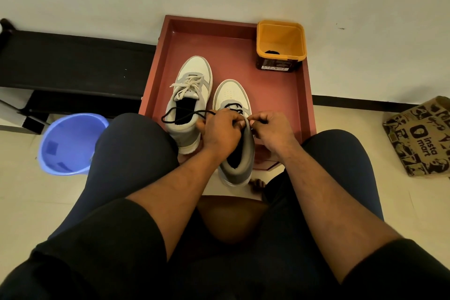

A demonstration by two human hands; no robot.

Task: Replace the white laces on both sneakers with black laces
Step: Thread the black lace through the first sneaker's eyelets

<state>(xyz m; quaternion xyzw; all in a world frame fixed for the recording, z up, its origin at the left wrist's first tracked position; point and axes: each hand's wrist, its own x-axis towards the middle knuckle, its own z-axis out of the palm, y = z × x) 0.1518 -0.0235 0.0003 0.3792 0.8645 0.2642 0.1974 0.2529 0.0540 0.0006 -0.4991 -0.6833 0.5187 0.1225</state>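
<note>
Two white-and-grey sneakers stand on a red tray (280, 95). The left sneaker (192, 90) carries white laces (187, 85), tied. The right sneaker (232, 97) has a black lace (185, 114) threaded near its toe; a loop of that lace trails left across the other shoe's opening. My left hand (219, 131) pinches the black lace at the right sneaker's tongue. My right hand (272, 129) pinches the lace's other side by the shoe's right edge. Both hands cover the upper eyelets.
A yellow tub (281, 41) with something dark inside stands at the tray's far right corner. A blue bucket (70, 143) sits on the floor at left, a printed paper bag (421, 136) at right. My knees flank the tray. A black rack (73, 61) lines the wall.
</note>
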